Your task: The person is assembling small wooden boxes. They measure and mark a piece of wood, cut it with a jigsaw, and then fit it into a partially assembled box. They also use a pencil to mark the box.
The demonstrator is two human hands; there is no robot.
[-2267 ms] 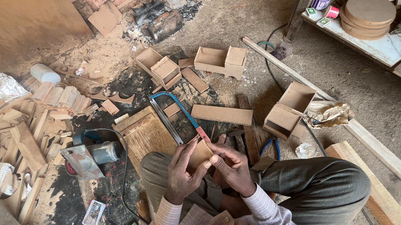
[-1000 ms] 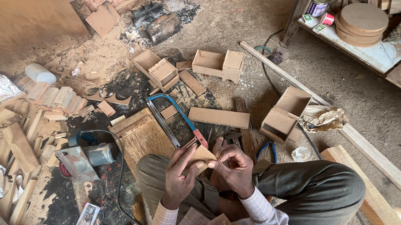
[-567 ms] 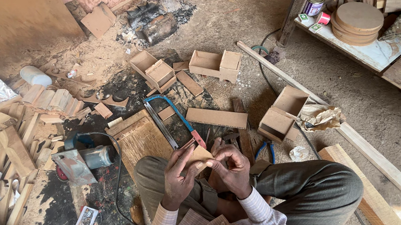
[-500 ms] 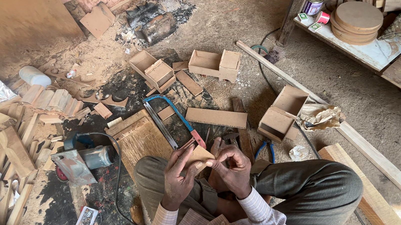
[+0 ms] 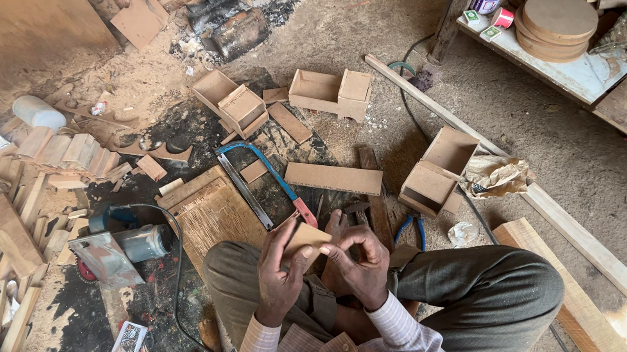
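Note:
I sit cross-legged on the ground. My left hand and my right hand both hold a small flat piece of brown board in front of my knees. The left fingers support it from below and the left side; the right fingertips pinch its right edge. Just beyond the piece lies a blue-framed hacksaw with a red handle, resting on a worn wooden work block.
Open board boxes and a flat board strip lie ahead. Blue-handled pliers sit by my right knee. A power tool with cord is at left, beside stacked wood offcuts. A long wooden batten runs right.
My hands have kept the small board piece between them, turning it slightly. The view has shifted a little; nothing else moved.

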